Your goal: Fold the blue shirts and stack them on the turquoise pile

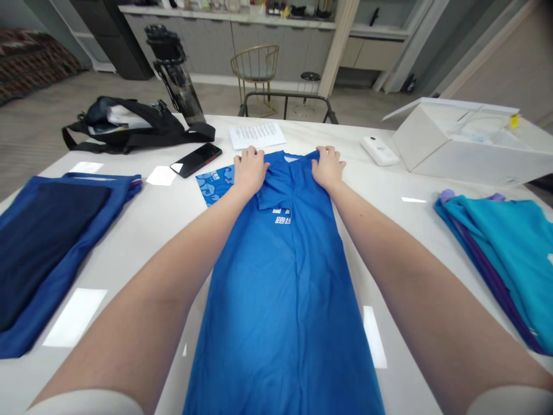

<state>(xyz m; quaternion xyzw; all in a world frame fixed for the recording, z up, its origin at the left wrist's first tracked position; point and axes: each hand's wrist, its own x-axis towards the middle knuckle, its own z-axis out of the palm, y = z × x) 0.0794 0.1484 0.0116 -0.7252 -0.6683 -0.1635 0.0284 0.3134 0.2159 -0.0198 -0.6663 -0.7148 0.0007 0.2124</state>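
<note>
Head view: blue shirt (280,276) lies flat along the middle of the white table (164,219), collar at the far end. Left hand (249,168) and right hand (328,166) are both at the shoulders, fingers curled down over the fabric edge, gripping it. Phone (196,159) and paper sheet (256,135) sit just beyond. Folded dark clothes (47,248) left, teal stack (510,253) right.

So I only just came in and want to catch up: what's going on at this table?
A person has a blue shirt laid lengthwise on the white table, folded into a narrow strip. The left hand and right hand rest at its collar end, fingers curled over the far edge. Dark blue folded garments lie to the left, teal and purple ones to the right, and a phone lies beyond.
</note>
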